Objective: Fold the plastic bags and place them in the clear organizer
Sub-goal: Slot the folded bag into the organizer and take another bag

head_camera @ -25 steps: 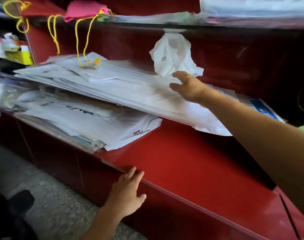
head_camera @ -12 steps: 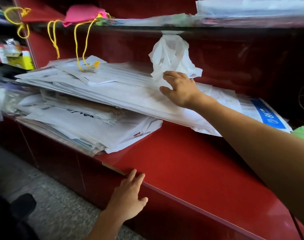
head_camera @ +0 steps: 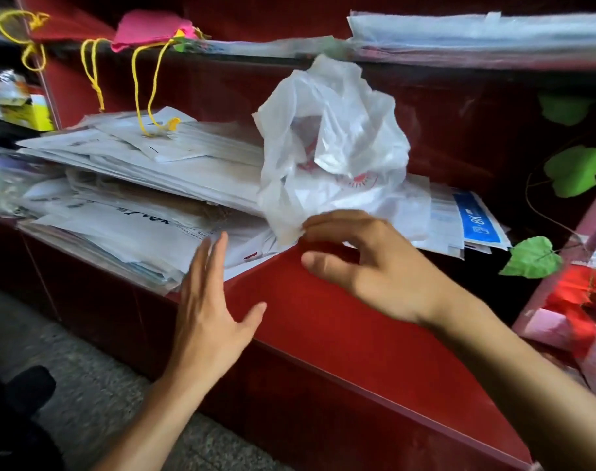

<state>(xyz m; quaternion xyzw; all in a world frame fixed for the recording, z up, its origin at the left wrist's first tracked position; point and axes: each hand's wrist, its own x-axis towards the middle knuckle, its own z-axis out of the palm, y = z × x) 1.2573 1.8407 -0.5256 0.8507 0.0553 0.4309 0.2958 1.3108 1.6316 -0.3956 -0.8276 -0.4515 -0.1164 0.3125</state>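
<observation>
Crumpled translucent white plastic bag [head_camera: 330,154] with a faint red print, lifted above the stack of flat packaged bags and envelopes [head_camera: 147,185] that lies on the red shelf [head_camera: 323,317]. The right hand [head_camera: 368,266] pinches the bag's lower edge between thumb and fingertips, just in front of the stack; the rest of the bag billows upward toward the upper shelf edge [head_camera: 256,56]. The left hand [head_camera: 211,314] is flat and released, fingers straight, hovering at the front of the stack and holding nothing. No clear organizer is identifiable in this view. The step in hand appears to be drawing the bag out for folding. To do it well, the free hand would best catch the opposite edge, press out trapped air, and flatten the film on the bare shelf in front of the stack before creasing; thin film slips and springs back readily.
</observation>
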